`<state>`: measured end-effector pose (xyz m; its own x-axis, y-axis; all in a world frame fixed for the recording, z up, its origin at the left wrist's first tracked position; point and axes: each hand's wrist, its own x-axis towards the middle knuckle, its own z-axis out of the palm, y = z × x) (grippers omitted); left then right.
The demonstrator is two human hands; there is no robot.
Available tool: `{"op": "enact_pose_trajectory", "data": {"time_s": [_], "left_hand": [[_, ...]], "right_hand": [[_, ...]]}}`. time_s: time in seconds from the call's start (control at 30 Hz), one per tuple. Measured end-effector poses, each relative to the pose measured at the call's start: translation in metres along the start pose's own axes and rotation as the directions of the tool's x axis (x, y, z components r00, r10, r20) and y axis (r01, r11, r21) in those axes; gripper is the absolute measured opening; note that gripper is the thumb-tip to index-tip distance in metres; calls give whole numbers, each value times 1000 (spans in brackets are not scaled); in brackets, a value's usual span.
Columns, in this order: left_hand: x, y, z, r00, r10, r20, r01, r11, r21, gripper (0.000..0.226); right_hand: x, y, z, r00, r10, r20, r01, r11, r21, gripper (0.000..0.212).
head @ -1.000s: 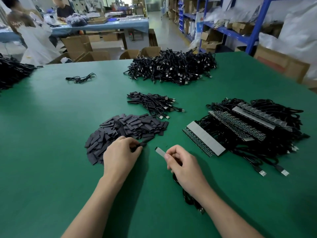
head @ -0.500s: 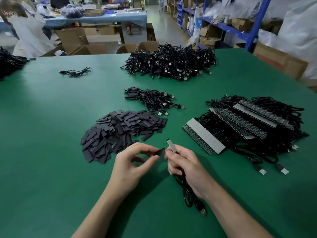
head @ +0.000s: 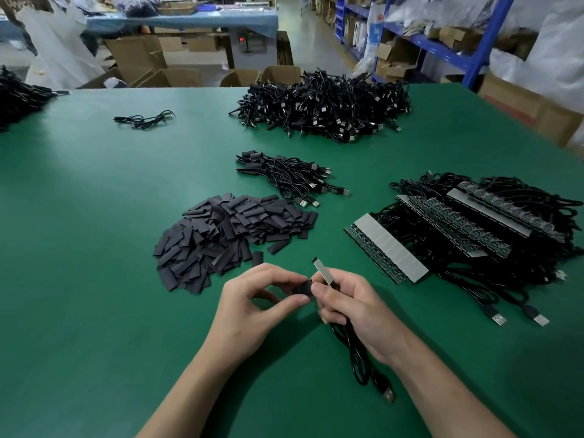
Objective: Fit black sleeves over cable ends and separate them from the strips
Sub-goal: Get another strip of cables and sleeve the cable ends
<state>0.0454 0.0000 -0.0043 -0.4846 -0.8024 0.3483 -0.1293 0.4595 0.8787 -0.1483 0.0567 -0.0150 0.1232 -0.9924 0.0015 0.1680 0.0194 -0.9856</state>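
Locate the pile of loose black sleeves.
Head view, left of centre: the sleeve pile lies just beyond the left hand, nearer than the small cable bundle.

Just nearer than the sleeve pile (head: pixel 230 235), the left hand (head: pixel 252 301) covered most of the black sleeve (head: pixel 302 287), and the right hand (head: pixel 354 308) hid the cable (head: pixel 357 352) top. Far left of that pile, a cable heap (head: pixel 19 99) was cut off by the frame edge.

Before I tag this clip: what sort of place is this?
Probably a factory or warehouse assembly floor: a green worktable holds a big pile of USB cables and a heap of black sleeves, with blue shelving and cartons behind.
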Motion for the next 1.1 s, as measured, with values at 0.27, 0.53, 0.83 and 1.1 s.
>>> {"op": "enact_pose_trajectory", "data": {"time_s": [0.27, 0.53, 0.83, 1.1], "left_hand": [[-1, 1, 0, 999, -25, 22, 26, 998, -62, 19], [-2, -2, 0, 999, -23, 25, 25, 998, -62, 18], [-1, -5, 0, 999, -43, -3, 43, 999, -17, 16], [-1, -6, -1, 1000, -3, -10, 4, 999, 36, 16]], "right_hand": [[0, 0, -1, 1000, 11, 2, -11, 999, 33, 18], [0, 0, -3, 1000, 14, -2, -14, 1000, 11, 20], [1, 0, -2, 999, 14, -40, -14, 1000, 2, 11], [-1, -1, -1, 996, 48, -77, -53, 997, -54, 10]]}}
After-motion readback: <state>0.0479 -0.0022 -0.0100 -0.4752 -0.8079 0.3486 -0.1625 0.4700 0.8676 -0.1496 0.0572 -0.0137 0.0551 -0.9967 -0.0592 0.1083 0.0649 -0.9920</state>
